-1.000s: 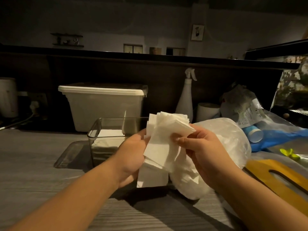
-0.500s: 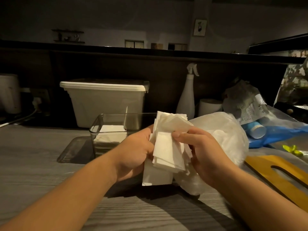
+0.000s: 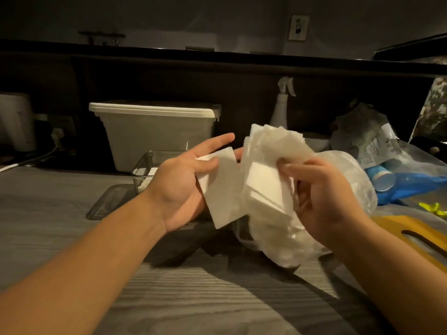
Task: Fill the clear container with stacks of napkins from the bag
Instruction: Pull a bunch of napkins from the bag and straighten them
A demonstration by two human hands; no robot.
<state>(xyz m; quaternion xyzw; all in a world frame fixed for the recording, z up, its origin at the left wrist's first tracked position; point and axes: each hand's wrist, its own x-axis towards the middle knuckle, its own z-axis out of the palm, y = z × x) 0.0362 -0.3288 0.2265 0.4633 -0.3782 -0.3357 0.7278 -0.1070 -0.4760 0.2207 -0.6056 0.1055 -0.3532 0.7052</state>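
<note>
Squaring up is the whole game at this step, imo. The left hand (image 3: 183,182) has a loose napkin (image 3: 222,189) pinched under the thumb against flat fingers (one sheet or a few, can't tell). The right hand (image 3: 321,197) is clamped on a messy stack (image 3: 268,165) that's fanned out, with corners poking every which way. Both lots are held up off the bench (image 3: 217,298), just beside each other between the hands. The bag (image 3: 355,180) slumps under and beyond the right hand. The clear container (image 3: 142,168) is just beyond the left hand, mostly hidden by it, with what looks like some napkins lying low inside, so I'd guess it's nowhere near full. What I'd do: lay the loose one back on the stack, loosen the right grip a touch, then tap the long edge and the short edge on the bench between the hands so everything lines up. Cup it from both sides and lower it in flat next to what's already there. Don't squeeze hard, since thin paper like this probably creases and the middle sheets squirt out. Watch the skewed top sheets too, they look ready to slide off toward the bag.
</note>
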